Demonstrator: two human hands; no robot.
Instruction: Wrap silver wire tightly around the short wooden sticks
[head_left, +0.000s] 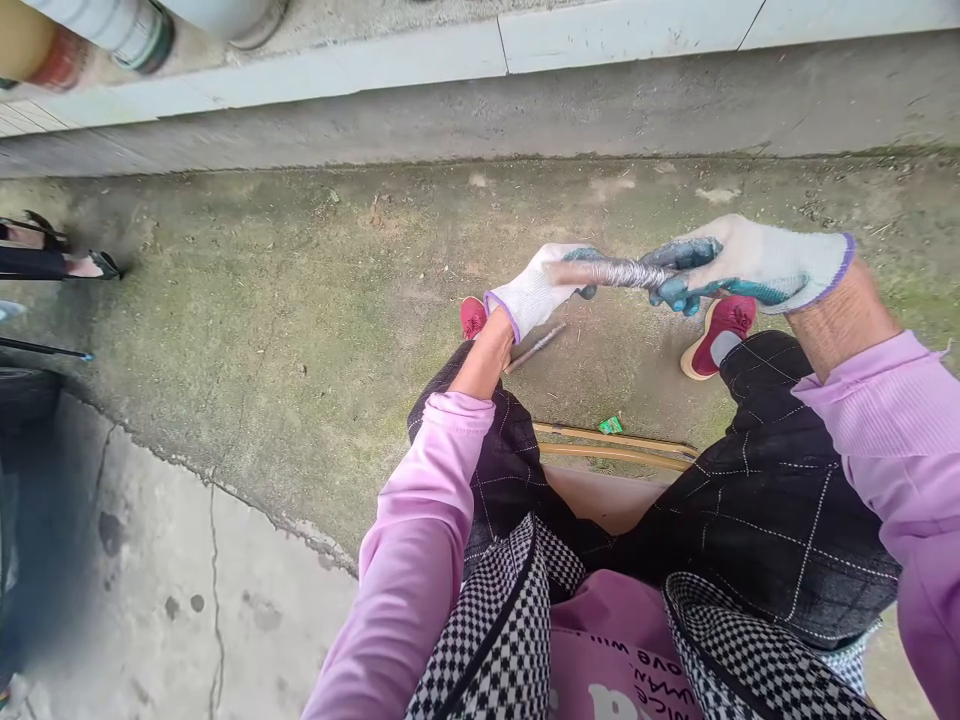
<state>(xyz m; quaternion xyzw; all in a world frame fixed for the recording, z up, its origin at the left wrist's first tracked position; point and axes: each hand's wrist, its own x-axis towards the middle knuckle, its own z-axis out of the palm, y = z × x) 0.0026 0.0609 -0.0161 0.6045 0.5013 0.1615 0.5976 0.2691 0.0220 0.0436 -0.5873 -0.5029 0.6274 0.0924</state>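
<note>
I sit with both hands in white work gloves with blue-green palms, held out over my knees. My left hand (538, 290) is closed round one end of a short grey twisted bundle (615, 272) that looks like wire or cord. My right hand (739, 265) grips the other end, fingers curled around it. The bundle lies level between the two hands, above my red shoes (721, 332). A thin rod (534, 348) lies on the ground just under my left hand.
Mossy concrete ground (300, 300) runs to a low concrete kerb (450, 110) at the back. Two bamboo-like sticks (611, 448) and a green scrap (610, 425) lie between my legs. Dark vehicle parts (30, 330) crowd the left edge; cylinders (112, 30) top left.
</note>
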